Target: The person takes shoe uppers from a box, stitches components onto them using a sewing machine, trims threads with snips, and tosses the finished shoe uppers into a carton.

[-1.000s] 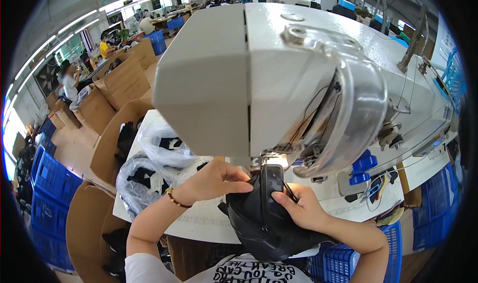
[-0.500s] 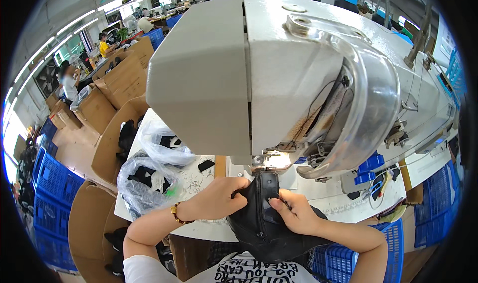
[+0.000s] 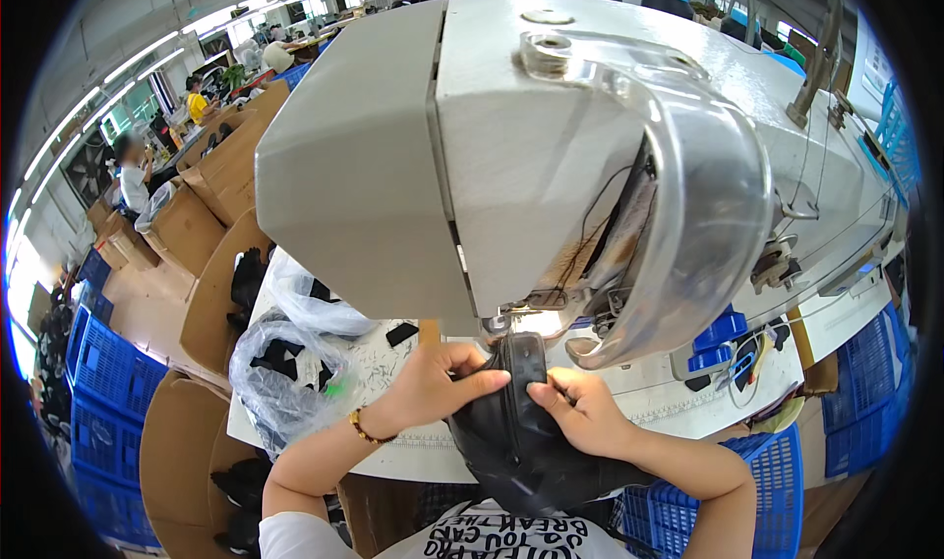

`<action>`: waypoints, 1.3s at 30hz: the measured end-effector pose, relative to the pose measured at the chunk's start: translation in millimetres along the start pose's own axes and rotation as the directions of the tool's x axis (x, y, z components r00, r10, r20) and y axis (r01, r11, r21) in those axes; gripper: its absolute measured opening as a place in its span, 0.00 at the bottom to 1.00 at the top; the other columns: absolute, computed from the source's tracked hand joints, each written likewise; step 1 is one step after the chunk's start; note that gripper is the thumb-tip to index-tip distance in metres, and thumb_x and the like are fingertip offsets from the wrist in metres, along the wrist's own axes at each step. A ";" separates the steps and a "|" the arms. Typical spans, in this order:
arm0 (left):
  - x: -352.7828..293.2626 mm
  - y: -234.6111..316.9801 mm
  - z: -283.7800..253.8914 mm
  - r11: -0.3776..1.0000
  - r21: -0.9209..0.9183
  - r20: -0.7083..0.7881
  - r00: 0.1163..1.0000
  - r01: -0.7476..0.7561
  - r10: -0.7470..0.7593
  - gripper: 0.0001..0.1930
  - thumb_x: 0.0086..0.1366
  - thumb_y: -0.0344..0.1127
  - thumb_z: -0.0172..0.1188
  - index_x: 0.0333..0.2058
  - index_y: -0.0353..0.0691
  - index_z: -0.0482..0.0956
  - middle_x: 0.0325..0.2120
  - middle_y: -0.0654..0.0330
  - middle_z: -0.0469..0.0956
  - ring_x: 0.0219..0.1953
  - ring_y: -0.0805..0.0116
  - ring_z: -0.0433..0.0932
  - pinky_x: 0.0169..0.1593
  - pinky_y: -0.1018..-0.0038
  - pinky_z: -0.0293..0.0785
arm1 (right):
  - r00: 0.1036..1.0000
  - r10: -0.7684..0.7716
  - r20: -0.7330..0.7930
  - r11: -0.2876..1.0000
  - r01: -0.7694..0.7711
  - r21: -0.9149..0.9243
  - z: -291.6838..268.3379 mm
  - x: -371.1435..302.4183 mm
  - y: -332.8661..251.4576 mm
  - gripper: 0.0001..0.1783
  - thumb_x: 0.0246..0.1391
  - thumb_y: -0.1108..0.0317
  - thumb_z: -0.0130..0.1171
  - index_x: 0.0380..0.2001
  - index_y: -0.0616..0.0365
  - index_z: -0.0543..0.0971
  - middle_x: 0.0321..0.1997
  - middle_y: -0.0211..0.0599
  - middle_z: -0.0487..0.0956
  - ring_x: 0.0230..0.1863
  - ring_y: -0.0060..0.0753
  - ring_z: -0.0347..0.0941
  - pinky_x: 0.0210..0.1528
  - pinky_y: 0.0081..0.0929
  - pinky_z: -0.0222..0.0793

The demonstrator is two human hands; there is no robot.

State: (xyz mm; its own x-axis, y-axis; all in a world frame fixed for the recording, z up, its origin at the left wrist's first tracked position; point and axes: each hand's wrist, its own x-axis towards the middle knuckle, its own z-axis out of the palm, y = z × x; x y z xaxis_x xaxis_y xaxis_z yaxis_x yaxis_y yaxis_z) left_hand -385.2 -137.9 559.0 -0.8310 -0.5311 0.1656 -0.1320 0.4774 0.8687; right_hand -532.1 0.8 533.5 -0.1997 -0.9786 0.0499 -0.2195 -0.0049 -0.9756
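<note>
A black zippered bag (image 3: 487, 449) hangs over the table's front edge, its upper end under the head of a sewing machine (image 3: 364, 166). A flat black strip (image 3: 525, 358) lies along the bag beside the zipper, reaching up to the lit needle area. My left hand (image 3: 433, 387) is closed on the bag's left side, thumb pressed near the strip. On the other side, my right hand (image 3: 590, 416) pinches the bag with the thumb against the strip's edge. The needle and the stitching spot are mostly hidden behind the machine's head.
Clear plastic bags (image 3: 285, 372) with black pieces sit on the table at left, near a small black piece (image 3: 401, 334). Scissors (image 3: 737, 367) lie at right by a blue holder (image 3: 718, 338). Cardboard boxes (image 3: 187, 451) and blue crates (image 3: 787, 480) flank the table. Two people work far left.
My left thumb has come forward and flattened onto the bag near the strip. My right thumb has shifted slightly toward the strip's edge. The whole view has tilted a little.
</note>
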 end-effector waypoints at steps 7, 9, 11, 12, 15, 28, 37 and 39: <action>33.3 -26.0 -7.4 0.988 0.151 -0.053 0.998 -0.020 0.028 0.14 0.43 0.38 0.64 0.18 0.34 0.70 0.11 0.65 0.68 0.14 0.77 0.63 0.20 0.80 0.61 | 0.986 -0.072 -0.152 0.964 0.030 -0.264 -15.6 23.3 -32.3 0.15 0.48 0.59 0.51 0.27 0.63 0.73 0.23 0.40 0.73 0.28 0.38 0.68 0.35 0.32 0.61; 35.8 12.7 -11.4 0.940 0.334 -0.086 0.991 -0.070 0.105 0.15 0.41 0.38 0.64 0.24 0.35 0.71 0.15 0.62 0.70 0.17 0.70 0.67 0.25 0.74 0.65 | 0.955 -0.168 -0.245 0.895 0.044 -0.445 -15.6 21.3 1.4 0.15 0.48 0.59 0.52 0.28 0.62 0.73 0.22 0.39 0.72 0.27 0.37 0.67 0.34 0.30 0.61; 32.8 -7.7 -9.6 0.920 0.338 -0.167 0.950 -0.197 0.265 0.16 0.42 0.38 0.64 0.26 0.35 0.71 0.15 0.61 0.70 0.18 0.70 0.68 0.25 0.74 0.65 | 0.967 0.009 -0.255 0.853 -0.140 -0.502 -9.2 19.9 -1.8 0.14 0.46 0.59 0.54 0.29 0.60 0.73 0.19 0.36 0.70 0.24 0.32 0.65 0.31 0.25 0.62; 27.1 -15.7 -11.1 0.873 0.356 -0.222 0.877 -0.334 0.427 0.16 0.43 0.39 0.63 0.28 0.35 0.70 0.16 0.59 0.69 0.19 0.69 0.68 0.26 0.74 0.65 | 0.952 -0.115 -0.284 0.954 0.026 -0.300 -2.4 22.2 -19.3 0.14 0.44 0.59 0.56 0.28 0.59 0.73 0.17 0.35 0.67 0.20 0.27 0.63 0.25 0.22 0.60; 6.5 0.2 -19.9 0.996 0.073 -0.291 0.956 0.057 -0.033 0.14 0.49 0.36 0.59 0.32 0.34 0.70 0.24 0.51 0.73 0.27 0.63 0.73 0.30 0.72 0.68 | 0.937 -0.282 -0.206 0.858 0.150 -0.490 -10.7 23.4 -10.3 0.15 0.41 0.61 0.59 0.29 0.59 0.71 0.15 0.31 0.66 0.17 0.19 0.59 0.21 0.20 0.56; -102.8 -199.0 -166.5 0.410 0.826 -0.460 0.883 0.386 0.095 0.11 0.43 0.24 0.52 0.27 0.43 0.78 0.29 0.60 0.75 0.37 0.57 0.69 0.41 0.68 0.68 | 0.979 -0.101 -0.179 0.960 0.049 -0.274 -8.6 28.7 -10.3 0.11 0.43 0.70 0.57 0.27 0.56 0.64 0.14 0.19 0.60 0.17 0.10 0.52 0.20 0.11 0.46; -104.8 -161.3 -186.2 0.723 0.517 -0.411 0.874 0.458 -0.260 0.10 0.52 0.29 0.52 0.34 0.34 0.74 0.29 0.55 0.72 0.34 0.67 0.70 0.35 0.74 0.69 | 0.981 -0.018 -0.194 0.988 -0.013 -0.153 -7.4 28.4 -15.2 0.12 0.43 0.70 0.57 0.28 0.57 0.64 0.19 0.21 0.61 0.20 0.10 0.54 0.23 0.11 0.49; -102.2 -149.8 -178.7 0.879 0.201 -0.521 0.807 0.432 -0.278 0.10 0.58 0.30 0.46 0.37 0.31 0.71 0.31 0.57 0.69 0.30 0.76 0.70 0.29 0.80 0.72 | 0.975 -0.043 -0.220 0.986 0.007 -0.165 -8.7 29.0 -7.5 0.12 0.43 0.71 0.57 0.28 0.57 0.64 0.20 0.21 0.62 0.21 0.10 0.55 0.23 0.10 0.50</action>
State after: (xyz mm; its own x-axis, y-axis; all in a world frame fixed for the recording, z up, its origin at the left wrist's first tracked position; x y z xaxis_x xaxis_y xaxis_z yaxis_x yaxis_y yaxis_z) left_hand -183.9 -280.2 495.4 -0.3526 -0.9259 0.1354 -0.5836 0.3307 0.7417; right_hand -544.6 -25.7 544.1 -0.3951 -0.9082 0.1380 -0.3751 0.0223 -0.9267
